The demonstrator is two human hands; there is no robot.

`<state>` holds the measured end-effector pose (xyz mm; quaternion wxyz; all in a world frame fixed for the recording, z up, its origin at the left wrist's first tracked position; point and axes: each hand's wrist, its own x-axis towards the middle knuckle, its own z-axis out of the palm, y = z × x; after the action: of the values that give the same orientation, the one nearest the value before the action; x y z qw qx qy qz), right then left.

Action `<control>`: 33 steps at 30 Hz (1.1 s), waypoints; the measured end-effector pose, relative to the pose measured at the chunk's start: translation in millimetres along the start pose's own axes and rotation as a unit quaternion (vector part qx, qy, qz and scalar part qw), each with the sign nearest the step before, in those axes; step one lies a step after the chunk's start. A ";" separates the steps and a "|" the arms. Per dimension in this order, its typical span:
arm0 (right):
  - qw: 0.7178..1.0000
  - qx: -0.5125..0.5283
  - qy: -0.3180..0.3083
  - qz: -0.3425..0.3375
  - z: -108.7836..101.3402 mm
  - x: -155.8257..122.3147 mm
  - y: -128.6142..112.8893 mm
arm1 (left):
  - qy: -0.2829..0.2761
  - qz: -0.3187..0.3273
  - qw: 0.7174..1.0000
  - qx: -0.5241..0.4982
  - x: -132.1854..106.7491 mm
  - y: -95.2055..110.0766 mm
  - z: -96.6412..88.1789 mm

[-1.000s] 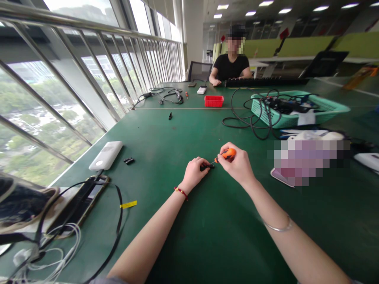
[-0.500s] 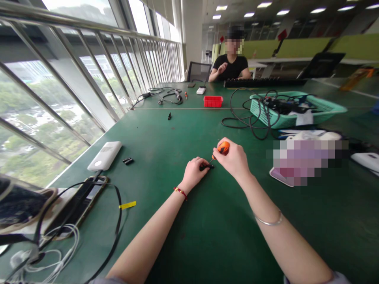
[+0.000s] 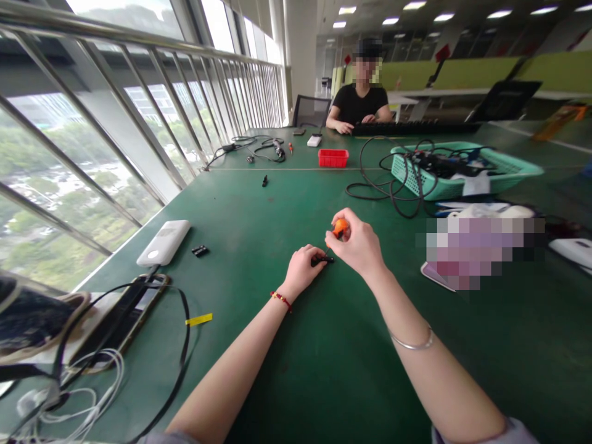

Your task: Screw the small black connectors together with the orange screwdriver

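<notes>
While the left hand (image 3: pixel 303 268) pinches a small black part (image 3: pixel 322 261) against the green tabletop (image 3: pixel 287 203), the right hand (image 3: pixel 356 243) grips an orange screwdriver (image 3: pixel 340 227), fingers wrapped round its handle, the tip angled down onto the part. Both hands sit close together near the middle of the tabletop. To the left lie a white power bank (image 3: pixel 164 242) and another black piece (image 3: pixel 200 250). Farther off stand a red tray (image 3: pixel 333 158) and a teal basket (image 3: pixel 509 169) of cables; a person (image 3: pixel 361 102) sits at the far end.
</notes>
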<state>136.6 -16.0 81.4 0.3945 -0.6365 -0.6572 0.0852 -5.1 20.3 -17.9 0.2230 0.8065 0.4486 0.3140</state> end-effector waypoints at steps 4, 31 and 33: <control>0.999 -0.047 0.019 0.009 1.2 -0.6 -1.8 | 0.001 0.000 1.000 -0.008 -0.5 1.7 -0.6; 1.000 -0.013 0.026 0.009 9.5 -1.1 5.5 | 0.023 -0.012 1.000 0.004 -0.4 -3.4 0.4; 0.999 -0.013 0.028 0.020 11.7 -0.9 6.9 | 0.020 -0.017 1.000 0.003 -0.4 -0.9 -1.0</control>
<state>134.5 -11.0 68.9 0.4027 -0.6565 -0.6344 0.0665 -6.5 20.5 -17.9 0.2166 0.7931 0.4673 0.3252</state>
